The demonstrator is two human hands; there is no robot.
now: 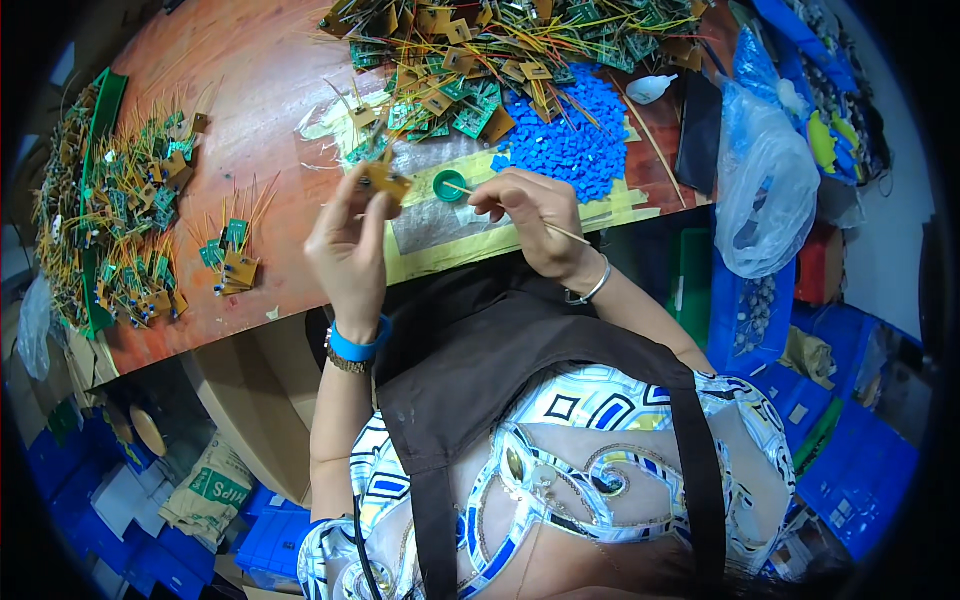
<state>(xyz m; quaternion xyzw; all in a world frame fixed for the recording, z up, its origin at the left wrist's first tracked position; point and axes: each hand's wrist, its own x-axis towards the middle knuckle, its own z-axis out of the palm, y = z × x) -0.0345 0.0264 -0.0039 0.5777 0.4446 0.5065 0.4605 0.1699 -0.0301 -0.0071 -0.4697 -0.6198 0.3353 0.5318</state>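
My left hand [350,235] pinches a small tan circuit board [388,184] above the near edge of the table. In my right hand [535,220] is a thin wooden stick [567,233], whose tip reaches into a small green cup [447,190]. The cup stands on a taped plastic sheet between my two hands. Just beyond my right hand lies a heap of small blue plastic pieces [575,140]. Behind the cup rises a big pile of wired circuit boards [455,75], tan and green, with orange and yellow wires.
More wired boards [150,180] lie at the left beside a green divider [103,130]. A few boards [236,265] sit nearer. A white dropper bottle [651,89], a long thin stick [655,140] and a black flat item [698,135] are at right. A clear plastic bag [765,190] hangs off the right edge.
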